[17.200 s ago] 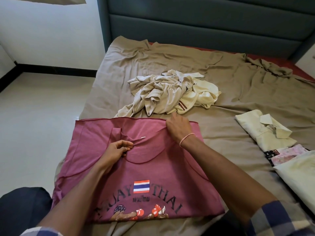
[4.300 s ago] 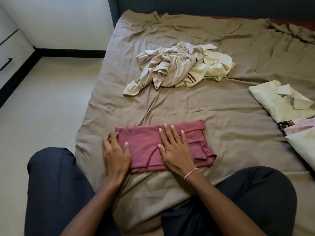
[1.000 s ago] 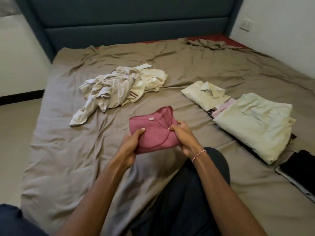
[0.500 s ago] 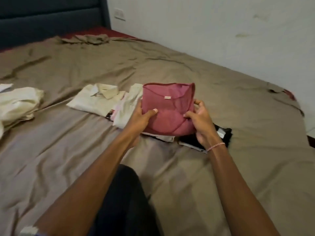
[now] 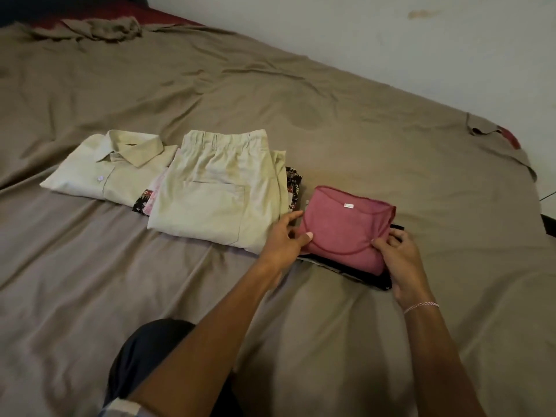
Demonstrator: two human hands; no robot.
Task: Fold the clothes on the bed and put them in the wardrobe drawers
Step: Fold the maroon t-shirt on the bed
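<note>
Nearest, a knee in dark trousers [image 5: 144, 350] sits at the edge of the bed, and both bare forearms reach out over the brown sheet [image 5: 270, 100]. A pink-and-white thread bracelet [image 5: 421, 307] circles the right wrist.

The left hand [image 5: 285, 239] takes the folded pink shirt [image 5: 346, 230] at its left edge. Its grip pinches the cloth, with the thumb on top and the fingers beside and under the fold. The right hand [image 5: 400, 257] pinches the near right corner the same way, thumb on top and fingers curled at the edge.

The shirt lies on a folded black garment [image 5: 361, 273], at the right end of the row of folded clothes. Half a second ago both hands held it up in the air over this spot; now it is down on the pile. Its long axis runs left to right, slanted with the row. The neckline faces up and its curve bows toward the person. A small white label [image 5: 349, 205] sits at the far edge, its writing too small to read.

Just left, touching the left hand, lie folded cream trousers [image 5: 219, 191], waistband away from the person. Beyond them is a folded cream collared shirt [image 5: 111, 170], with a dark floral garment [image 5: 143, 201] peeking out between the two. Farthest is a pale wall [image 5: 391, 31].
</note>
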